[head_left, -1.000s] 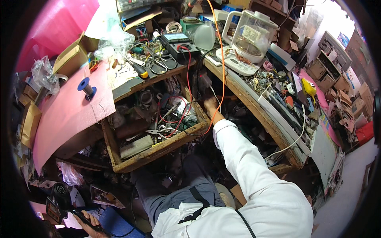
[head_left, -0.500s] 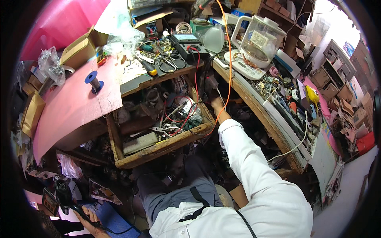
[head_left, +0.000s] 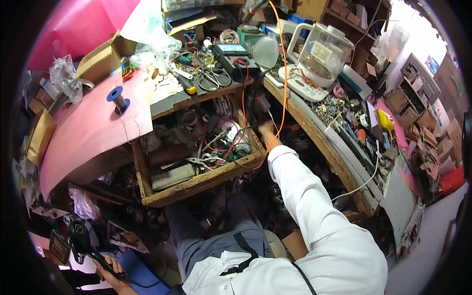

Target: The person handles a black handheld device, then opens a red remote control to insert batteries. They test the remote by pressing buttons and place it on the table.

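Observation:
My right hand (head_left: 266, 130), at the end of a white sleeve, reaches into the dark gap between the open wooden drawer (head_left: 205, 180) and the right-hand bench. Its fingers are mostly hidden, and whether they grip anything is unclear. Just beyond them is a small grey block with a cable (head_left: 263, 103). Past my wrist runs an orange cable (head_left: 285, 73), hanging down from above. A multimeter (head_left: 231, 58) with a lit display rests on the bench ahead, its red lead (head_left: 244, 88) trailing into the drawer. My left hand is out of view.
Pliers (head_left: 199, 161) and wires lie in the drawer. Scissors (head_left: 214, 78), a screwdriver (head_left: 186, 85) and a blue wire spool (head_left: 118, 101) are on the bench. A glass kettle (head_left: 324, 54) stands right. At lower left, another person's hand (head_left: 110, 273) grips a black handheld device (head_left: 78, 238).
My right hand and forearm have shifted slightly left. The view has moved a little; the drawer and bench things look the same.

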A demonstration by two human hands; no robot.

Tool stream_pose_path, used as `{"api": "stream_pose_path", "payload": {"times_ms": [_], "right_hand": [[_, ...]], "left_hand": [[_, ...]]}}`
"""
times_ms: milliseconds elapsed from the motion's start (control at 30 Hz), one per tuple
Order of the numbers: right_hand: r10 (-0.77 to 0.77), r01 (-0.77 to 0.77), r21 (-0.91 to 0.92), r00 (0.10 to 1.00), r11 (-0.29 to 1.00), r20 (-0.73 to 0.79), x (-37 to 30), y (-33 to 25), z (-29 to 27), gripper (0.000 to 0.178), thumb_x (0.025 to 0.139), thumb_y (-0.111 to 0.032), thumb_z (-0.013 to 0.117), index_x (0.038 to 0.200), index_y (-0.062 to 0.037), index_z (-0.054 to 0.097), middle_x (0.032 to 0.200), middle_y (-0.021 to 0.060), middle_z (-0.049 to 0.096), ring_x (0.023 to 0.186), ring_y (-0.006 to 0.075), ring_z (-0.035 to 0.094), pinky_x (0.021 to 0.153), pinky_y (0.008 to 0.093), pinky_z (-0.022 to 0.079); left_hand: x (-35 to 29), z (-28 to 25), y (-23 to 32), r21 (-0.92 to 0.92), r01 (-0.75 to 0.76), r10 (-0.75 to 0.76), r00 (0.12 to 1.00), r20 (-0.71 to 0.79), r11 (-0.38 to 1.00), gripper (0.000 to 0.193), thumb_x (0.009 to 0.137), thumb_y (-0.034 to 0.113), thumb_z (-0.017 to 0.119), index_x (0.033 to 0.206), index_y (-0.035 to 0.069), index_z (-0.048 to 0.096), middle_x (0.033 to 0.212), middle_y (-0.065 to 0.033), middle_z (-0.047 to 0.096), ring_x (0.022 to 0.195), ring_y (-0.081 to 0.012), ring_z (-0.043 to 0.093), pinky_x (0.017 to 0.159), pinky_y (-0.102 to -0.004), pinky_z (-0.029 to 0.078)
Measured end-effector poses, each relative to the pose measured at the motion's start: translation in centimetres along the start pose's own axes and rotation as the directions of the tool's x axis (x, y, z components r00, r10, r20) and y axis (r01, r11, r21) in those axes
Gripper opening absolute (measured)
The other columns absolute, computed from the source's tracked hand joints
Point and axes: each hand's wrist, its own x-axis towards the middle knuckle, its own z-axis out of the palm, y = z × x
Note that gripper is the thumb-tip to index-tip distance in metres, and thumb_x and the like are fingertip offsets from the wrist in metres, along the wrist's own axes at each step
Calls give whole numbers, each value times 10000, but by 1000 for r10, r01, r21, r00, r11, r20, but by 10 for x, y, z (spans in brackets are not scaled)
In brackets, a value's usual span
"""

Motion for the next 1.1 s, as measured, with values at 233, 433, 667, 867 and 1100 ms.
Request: {"api": "stream_pose_path", "payload": {"times_ms": [233, 433, 667, 867, 1100], "right_hand": [[36, -41, 88, 998, 995, 50, 5, -2, -1, 407, 996, -264, 479, 1207, 48, 634, 1184, 241, 673, 1050, 390, 683, 911, 535, 544], [59, -73, 154, 994, 985, 96, 24, -14, 7, 422, 1014, -275, 464, 1243, 41, 626, 1215, 230, 670, 1069, 384, 680, 926, 536, 544], [98, -270, 391, 909, 880, 406, 14, -32, 9, 441, 1035, -286, 447, 1286, 34, 617, 1252, 217, 667, 1092, 377, 677, 944, 536, 544], [242, -565, 483, 780, 669, 577, -37, -17, -38, 456, 1053, -297, 433, 1322, 27, 609, 1284, 206, 664, 1111, 371, 673, 959, 537, 543], [-192, 209, 23, 932, 978, -306, -172, 9, -91, 387, 1074, -234, 520, 1304, 64, 609, 1292, 150, 641, 1105, 236, 606, 985, 344, 472]], "left_hand": [[6, -36, -9, -10, 98, -93, 971, 218, 995, 522, 1050, 559, 481, 901, 59, 462, 732, -28, 481, 417, -100, 438, 339, -220, 376], [-12, 9, -16, -46, 115, -115, 993, -3, 992, 551, 1048, 571, 479, 797, 81, 480, 550, -12, 410, 352, -95, 390, 319, -219, 361], [8, 63, -15, -89, 308, -267, 912, 311, 947, 496, 1018, 572, 522, 887, 94, 532, 635, 10, 420, 398, -120, 374, 382, -255, 292], [11, 121, -10, -107, 132, -72, 896, 439, 985, 534, 992, 131, 645, 1470, 133, 406, 959, -89, 602, 637, -175, 629, 619, -357, 590], [10, 128, -16, 26, 16, -25, 915, 404, 1000, 598, 947, 82, 706, 1466, 124, 412, 880, -95, 643, 614, -161, 648, 554, -293, 561]]}}
